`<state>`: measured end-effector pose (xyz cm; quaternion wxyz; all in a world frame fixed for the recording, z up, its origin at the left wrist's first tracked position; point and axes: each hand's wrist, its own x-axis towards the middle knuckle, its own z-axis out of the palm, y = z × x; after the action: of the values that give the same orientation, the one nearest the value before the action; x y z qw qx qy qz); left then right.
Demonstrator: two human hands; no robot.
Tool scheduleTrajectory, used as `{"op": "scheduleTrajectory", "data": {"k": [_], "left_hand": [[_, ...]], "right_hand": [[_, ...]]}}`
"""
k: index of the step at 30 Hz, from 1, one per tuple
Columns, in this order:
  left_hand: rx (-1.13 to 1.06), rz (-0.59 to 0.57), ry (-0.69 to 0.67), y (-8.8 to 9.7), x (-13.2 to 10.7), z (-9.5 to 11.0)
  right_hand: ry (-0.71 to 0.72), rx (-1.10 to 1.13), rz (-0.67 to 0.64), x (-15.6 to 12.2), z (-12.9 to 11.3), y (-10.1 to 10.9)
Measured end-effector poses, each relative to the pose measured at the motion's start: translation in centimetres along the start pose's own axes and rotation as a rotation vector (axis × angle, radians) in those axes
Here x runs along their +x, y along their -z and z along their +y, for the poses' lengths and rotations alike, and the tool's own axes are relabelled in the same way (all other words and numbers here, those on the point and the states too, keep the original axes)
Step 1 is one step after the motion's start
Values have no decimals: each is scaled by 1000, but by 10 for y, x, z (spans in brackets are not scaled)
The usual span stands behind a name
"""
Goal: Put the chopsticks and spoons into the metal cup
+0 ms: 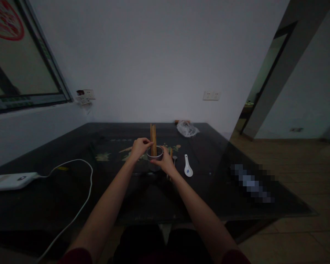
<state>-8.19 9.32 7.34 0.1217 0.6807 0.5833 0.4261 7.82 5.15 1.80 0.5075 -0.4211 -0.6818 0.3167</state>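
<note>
A small round cup (154,153) stands on the dark glass-topped table (71,190), and several wooden chopsticks (153,137) stand upright in it. My left hand (139,147) is at the cup's left rim, its fingertips pinched by the chopsticks. My right hand (165,163) wraps round the cup's right side and holds it. A white ceramic spoon (188,167) with a blue mark lies on the table just right of my right hand, beside a metal spoon (175,159).
A white device (12,180) with a white cable (82,190) lies at the table's left. A crumpled clear plastic bag (187,129) sits at the far edge. The wall is behind, a window to the left, a doorway and tiled floor to the right.
</note>
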Motion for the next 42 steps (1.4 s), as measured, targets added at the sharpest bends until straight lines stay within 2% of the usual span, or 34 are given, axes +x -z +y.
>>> {"op": "scheduleTrajectory", "data": {"k": [9, 14, 20, 24, 32, 42], "left_hand": [[10, -7, -24, 5, -1, 5], [-156, 65, -34, 4, -10, 0], [-561, 165, 125, -19, -50, -25], [-680, 145, 250, -28, -62, -30], [-673, 88, 266, -27, -67, -20], [-754, 78, 279, -31, -66, -26]], "right_hand": [[-12, -21, -2, 1, 3, -1], [2, -27, 7, 1, 4, -2], [-3, -26, 3, 2, 5, -3], [8, -25, 4, 2, 5, -3], [-4, 21, -24, 3, 7, -1], [32, 122, -45, 4, 10, -3]]}}
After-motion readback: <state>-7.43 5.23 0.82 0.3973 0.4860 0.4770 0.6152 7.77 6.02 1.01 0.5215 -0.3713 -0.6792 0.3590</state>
